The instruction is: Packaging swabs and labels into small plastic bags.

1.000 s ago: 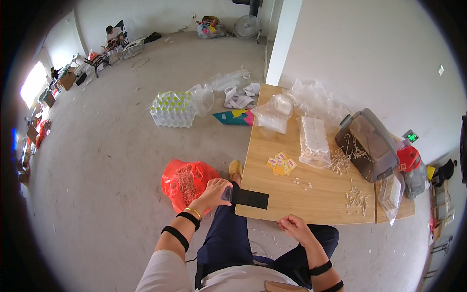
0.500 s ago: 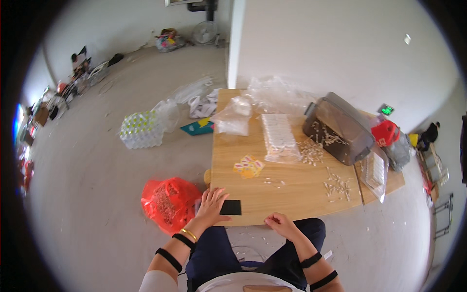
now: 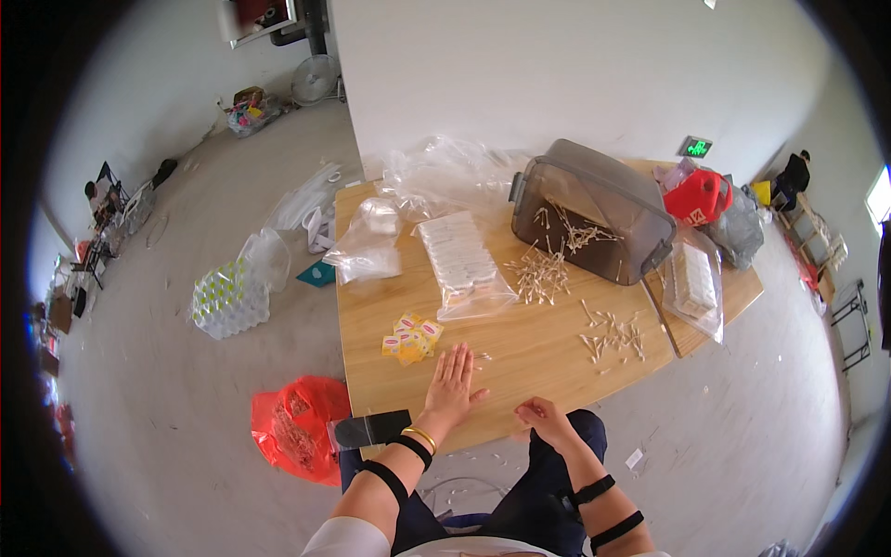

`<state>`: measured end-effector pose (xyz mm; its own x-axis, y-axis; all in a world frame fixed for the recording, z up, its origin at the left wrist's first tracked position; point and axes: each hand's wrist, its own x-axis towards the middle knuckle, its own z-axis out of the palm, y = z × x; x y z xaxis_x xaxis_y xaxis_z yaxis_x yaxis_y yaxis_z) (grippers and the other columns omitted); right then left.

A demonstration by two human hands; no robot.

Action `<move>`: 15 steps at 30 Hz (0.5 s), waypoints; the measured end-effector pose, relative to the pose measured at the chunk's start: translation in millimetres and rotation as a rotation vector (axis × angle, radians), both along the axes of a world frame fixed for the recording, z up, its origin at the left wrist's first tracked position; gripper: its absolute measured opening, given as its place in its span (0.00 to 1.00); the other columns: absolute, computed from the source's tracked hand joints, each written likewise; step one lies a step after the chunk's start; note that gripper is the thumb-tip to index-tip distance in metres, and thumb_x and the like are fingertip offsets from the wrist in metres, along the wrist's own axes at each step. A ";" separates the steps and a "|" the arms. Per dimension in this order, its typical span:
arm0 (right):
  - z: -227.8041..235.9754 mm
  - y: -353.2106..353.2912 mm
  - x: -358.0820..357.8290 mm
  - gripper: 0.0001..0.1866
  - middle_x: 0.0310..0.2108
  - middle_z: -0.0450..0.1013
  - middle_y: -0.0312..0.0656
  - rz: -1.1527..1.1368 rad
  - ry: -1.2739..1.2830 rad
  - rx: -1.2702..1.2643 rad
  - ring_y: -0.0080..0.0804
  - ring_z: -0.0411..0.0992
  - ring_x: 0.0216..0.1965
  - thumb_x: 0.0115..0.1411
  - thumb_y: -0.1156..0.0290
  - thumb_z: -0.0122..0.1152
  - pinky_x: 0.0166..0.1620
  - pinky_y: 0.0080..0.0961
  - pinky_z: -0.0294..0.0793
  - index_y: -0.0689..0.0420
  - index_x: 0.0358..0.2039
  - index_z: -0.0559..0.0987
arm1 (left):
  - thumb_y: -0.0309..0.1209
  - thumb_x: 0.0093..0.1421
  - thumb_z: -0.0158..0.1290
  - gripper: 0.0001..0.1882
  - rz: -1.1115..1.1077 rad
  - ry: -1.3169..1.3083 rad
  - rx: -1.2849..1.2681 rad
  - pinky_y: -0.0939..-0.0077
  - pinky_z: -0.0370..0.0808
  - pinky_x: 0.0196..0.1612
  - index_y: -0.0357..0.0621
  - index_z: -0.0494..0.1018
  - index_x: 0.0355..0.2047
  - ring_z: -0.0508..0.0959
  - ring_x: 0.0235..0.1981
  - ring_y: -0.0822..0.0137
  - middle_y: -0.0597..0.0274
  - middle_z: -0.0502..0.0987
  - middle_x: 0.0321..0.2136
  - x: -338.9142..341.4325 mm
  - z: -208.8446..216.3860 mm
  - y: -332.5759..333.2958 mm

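My left hand point(image 3: 452, 387) lies palm down with fingers stretched out over the near part of the wooden table point(image 3: 520, 395). Its fingertips reach a few cotton swabs point(image 3: 482, 358), partly covered by the hand. My right hand point(image 3: 548, 422) is at the table's front edge, fingers curled in; whether anything is in them is hidden. Small yellow-and-white cards point(image 3: 411, 338) lie in a pile beyond my left hand. To the right are loose cotton swabs point(image 3: 614, 338). More swabs point(image 3: 543, 276) spill from a grey translucent bin point(image 3: 603, 200) tipped on its side.
A black flat object point(image 3: 371, 429) sits at the table's front left corner. Behind are a clear bag of white packs point(image 3: 457, 260) and plastic bags point(image 3: 371, 243). Another bagged pack point(image 3: 694, 283) lies far right. A red bag point(image 3: 295, 429) and bundled bottles point(image 3: 227, 299) stand on the floor.
My left hand has moved right, from beside the black object to the swabs. My right hand stays near the table edge, still curled. The view has shifted to the right.
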<state>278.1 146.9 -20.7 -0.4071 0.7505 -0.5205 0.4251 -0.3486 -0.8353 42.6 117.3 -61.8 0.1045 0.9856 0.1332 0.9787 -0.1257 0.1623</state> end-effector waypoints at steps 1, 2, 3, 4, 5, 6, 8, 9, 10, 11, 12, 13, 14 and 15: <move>-3.9 2.4 5.4 0.11 0.35 0.78 0.36 0.003 0.007 0.004 0.23 0.75 0.39 0.67 0.68 0.59 0.44 0.20 0.72 0.64 0.41 0.80 | 0.57 0.66 0.42 0.47 0.006 0.021 -0.035 0.53 0.43 0.73 0.29 0.46 0.70 0.45 0.73 0.48 0.42 0.46 0.72 -0.4 -2.6 1.4; -7.9 4.4 9.5 0.11 0.34 0.78 0.36 0.008 0.015 0.009 0.22 0.75 0.38 0.67 0.68 0.59 0.44 0.20 0.72 0.63 0.41 0.80 | 0.59 0.67 0.40 0.48 0.014 0.044 -0.069 0.54 0.42 0.74 0.30 0.44 0.70 0.44 0.74 0.50 0.43 0.45 0.72 -1.4 -4.6 1.7; -14.5 7.1 11.8 0.11 0.34 0.78 0.36 0.002 0.024 0.005 0.22 0.75 0.38 0.67 0.68 0.59 0.44 0.20 0.72 0.63 0.41 0.80 | 0.59 0.67 0.40 0.48 0.008 0.053 -0.072 0.54 0.42 0.74 0.30 0.44 0.70 0.44 0.74 0.50 0.43 0.45 0.72 -2.0 -6.2 -0.8; -23.9 11.6 20.0 0.10 0.29 0.76 0.34 -0.029 0.074 0.060 0.22 0.73 0.32 0.66 0.67 0.60 0.36 0.20 0.71 0.62 0.40 0.80 | 0.59 0.67 0.40 0.47 -0.007 0.064 -0.103 0.53 0.43 0.74 0.29 0.44 0.70 0.45 0.74 0.50 0.43 0.46 0.72 5.0 -1.7 -1.8; -31.4 16.4 23.5 0.10 0.25 0.74 0.32 -0.052 0.129 0.114 0.21 0.71 0.25 0.64 0.67 0.61 0.29 0.21 0.71 0.60 0.39 0.80 | 0.58 0.67 0.40 0.47 -0.014 0.080 -0.134 0.53 0.43 0.74 0.29 0.45 0.70 0.45 0.73 0.51 0.43 0.47 0.72 9.5 2.3 -5.6; -38.5 24.2 26.7 0.10 0.25 0.74 0.32 -0.066 0.131 0.115 0.21 0.71 0.25 0.64 0.67 0.61 0.29 0.21 0.71 0.60 0.39 0.80 | 0.58 0.67 0.40 0.47 -0.027 0.083 -0.134 0.53 0.43 0.74 0.29 0.45 0.70 0.45 0.73 0.51 0.43 0.47 0.72 15.0 3.0 -8.8; -44.7 43.2 26.7 0.09 0.25 0.77 0.37 -0.119 0.148 0.345 0.25 0.75 0.26 0.63 0.67 0.62 0.31 0.25 0.73 0.61 0.37 0.81 | 0.58 0.66 0.41 0.47 -0.014 0.156 -0.155 0.53 0.44 0.73 0.29 0.45 0.70 0.47 0.73 0.51 0.43 0.48 0.71 21.8 1.9 -18.2; -39.4 54.1 22.2 0.09 0.25 0.77 0.37 -0.123 0.157 0.343 0.25 0.75 0.26 0.63 0.67 0.62 0.31 0.25 0.73 0.61 0.37 0.81 | 0.58 0.66 0.41 0.47 -0.014 0.165 -0.156 0.53 0.44 0.73 0.29 0.45 0.70 0.47 0.73 0.51 0.43 0.48 0.71 21.3 0.7 -22.4; -33.2 69.6 17.4 0.10 0.26 0.79 0.40 -0.140 0.053 0.448 0.28 0.76 0.27 0.62 0.67 0.63 0.32 0.25 0.74 0.61 0.36 0.81 | 0.58 0.66 0.42 0.47 0.012 0.092 -0.151 0.52 0.44 0.73 0.29 0.46 0.70 0.47 0.73 0.50 0.43 0.49 0.71 20.5 -0.4 -25.4; -26.0 85.1 12.0 0.10 0.28 0.80 0.43 -0.157 -0.052 0.551 0.30 0.78 0.29 0.62 0.66 0.63 0.34 0.26 0.74 0.62 0.35 0.81 | 0.58 0.66 0.43 0.47 0.040 0.017 -0.145 0.52 0.44 0.73 0.29 0.46 0.69 0.47 0.73 0.50 0.43 0.49 0.71 20.0 -1.2 -27.6; -22.2 100.5 4.1 0.10 0.28 0.80 0.44 -0.205 -0.066 0.568 0.33 0.78 0.29 0.61 0.66 0.64 0.34 0.26 0.75 0.61 0.33 0.81 | 0.58 0.66 0.43 0.47 0.043 0.023 -0.146 0.52 0.44 0.73 0.29 0.46 0.69 0.47 0.73 0.50 0.43 0.49 0.71 19.2 -1.1 -29.2; -18.6 116.1 -3.1 0.10 0.28 0.80 0.45 -0.256 -0.085 0.586 0.35 0.79 0.29 0.60 0.66 0.65 0.34 0.27 0.75 0.61 0.32 0.82 | 0.57 0.66 0.43 0.47 0.043 0.017 -0.117 0.52 0.45 0.73 0.29 0.46 0.69 0.47 0.73 0.50 0.43 0.49 0.71 19.6 -0.8 -29.1; -14.4 132.2 -9.4 0.10 0.29 0.80 0.45 -0.267 -0.131 0.646 0.37 0.79 0.32 0.59 0.66 0.65 0.36 0.29 0.76 0.60 0.33 0.82 | 0.57 0.65 0.44 0.47 0.041 0.009 -0.086 0.52 0.45 0.73 0.29 0.47 0.69 0.48 0.73 0.49 0.43 0.49 0.71 20.9 -0.4 -28.1; -10.1 147.1 -17.2 0.09 0.30 0.80 0.45 -0.276 -0.175 0.706 0.38 0.79 0.34 0.58 0.66 0.66 0.38 0.31 0.77 0.59 0.33 0.81 | 0.57 0.65 0.44 0.47 0.040 0.008 -0.085 0.52 0.45 0.73 0.29 0.47 0.69 0.48 0.73 0.49 0.43 0.49 0.71 21.3 0.1 -28.1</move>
